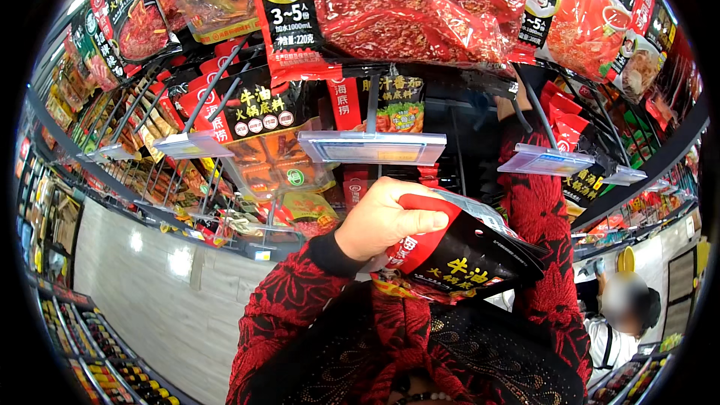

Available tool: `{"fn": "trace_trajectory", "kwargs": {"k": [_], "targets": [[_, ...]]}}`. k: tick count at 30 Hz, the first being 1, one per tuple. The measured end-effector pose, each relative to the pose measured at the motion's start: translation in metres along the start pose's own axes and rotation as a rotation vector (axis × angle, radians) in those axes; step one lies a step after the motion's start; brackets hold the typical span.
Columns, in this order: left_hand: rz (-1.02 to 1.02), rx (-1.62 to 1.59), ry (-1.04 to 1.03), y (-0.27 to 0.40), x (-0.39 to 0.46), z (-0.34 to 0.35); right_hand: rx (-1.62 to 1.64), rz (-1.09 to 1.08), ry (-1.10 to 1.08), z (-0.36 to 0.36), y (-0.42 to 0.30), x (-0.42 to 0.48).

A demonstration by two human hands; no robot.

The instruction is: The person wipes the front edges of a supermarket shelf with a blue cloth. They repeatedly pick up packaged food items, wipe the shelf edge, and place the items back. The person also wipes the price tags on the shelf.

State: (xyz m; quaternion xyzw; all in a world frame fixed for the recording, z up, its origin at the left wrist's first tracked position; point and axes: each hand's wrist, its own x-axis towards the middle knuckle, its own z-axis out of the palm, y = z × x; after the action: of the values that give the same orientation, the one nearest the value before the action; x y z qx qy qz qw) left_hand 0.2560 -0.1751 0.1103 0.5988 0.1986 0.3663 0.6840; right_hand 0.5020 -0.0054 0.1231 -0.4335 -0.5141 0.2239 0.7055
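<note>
My left hand [394,219] holds several black-and-red packets of hot pot seasoning [472,253] in front of my chest, its thumb pressed on the upper edge. My right arm reaches up into the rack. Only a small part of my right hand [518,102] shows, beside a metal hook and below a large hanging packet of red seasoning [416,17]; its fingers are hidden. Another packet with a clear window [281,140] hangs to the left of my left hand. A clear price-tag holder [372,148] sits on a hook end above that hand.
More packets hang at the upper left [135,17] and the right [585,22]. Hook ends with tag holders [545,160] stick out towards me. A shelf of bottles [112,360] stands at the lower left, beyond the pale floor [169,275]. Another person [616,320] is at the lower right.
</note>
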Motion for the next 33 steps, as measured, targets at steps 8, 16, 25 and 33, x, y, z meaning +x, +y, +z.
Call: {"fn": "trace_trajectory", "kwargs": {"k": [8,16,25,33], "targets": [[-0.061,-0.157,-0.117,0.01,0.002,0.007,0.417,-0.275,0.443,-0.032,-0.07,-0.026],[-0.07,-0.149,-0.094,0.007,0.0,0.0,0.093,-0.123,-0.112,-0.048,-0.07,-0.027],[-0.022,-0.091,-0.043,0.002,-0.004,-0.001,-0.072,-0.01,-0.198,-0.039,-0.064,0.003],[-0.069,-0.199,0.003,-0.01,-0.013,-0.01,-0.171,-0.146,-0.102,-0.019,-0.048,-0.03]]}}
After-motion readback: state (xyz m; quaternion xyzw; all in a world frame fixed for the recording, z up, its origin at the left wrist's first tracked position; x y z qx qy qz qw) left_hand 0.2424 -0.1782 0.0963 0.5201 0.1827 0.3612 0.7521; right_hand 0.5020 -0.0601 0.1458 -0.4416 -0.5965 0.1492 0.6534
